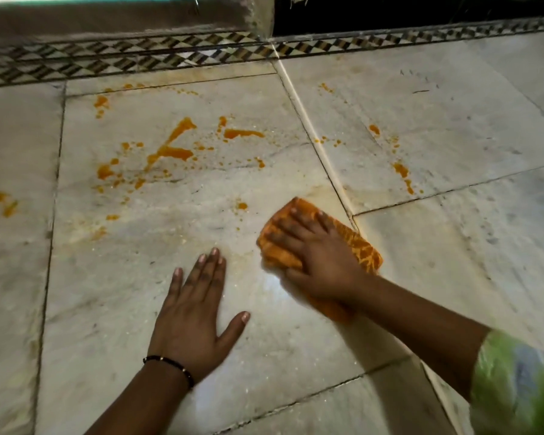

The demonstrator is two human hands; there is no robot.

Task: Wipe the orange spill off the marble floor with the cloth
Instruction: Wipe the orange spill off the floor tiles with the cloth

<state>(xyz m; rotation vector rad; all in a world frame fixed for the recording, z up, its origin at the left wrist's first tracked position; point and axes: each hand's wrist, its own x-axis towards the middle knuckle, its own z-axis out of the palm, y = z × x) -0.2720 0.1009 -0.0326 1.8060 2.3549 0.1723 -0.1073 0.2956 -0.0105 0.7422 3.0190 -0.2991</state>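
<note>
My right hand (314, 255) presses the cloth (358, 246), grip spread wide; left hand (192, 312) rests flat on the marble floor (453, 120). I'd sweep firm, overlapping strokes into the orange spill (170, 149).

Dim, warm lighting; glare patch on marble floor (258, 298); motion blur at right hand (314, 255); wide-angle bending toward edges.

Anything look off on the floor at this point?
Yes: orange spill is splattered over the tile beyond the cloth, with stray drops on the tile to the right and a blotch on the far-left tile. The right hand presses the cloth short of most of it.
</note>
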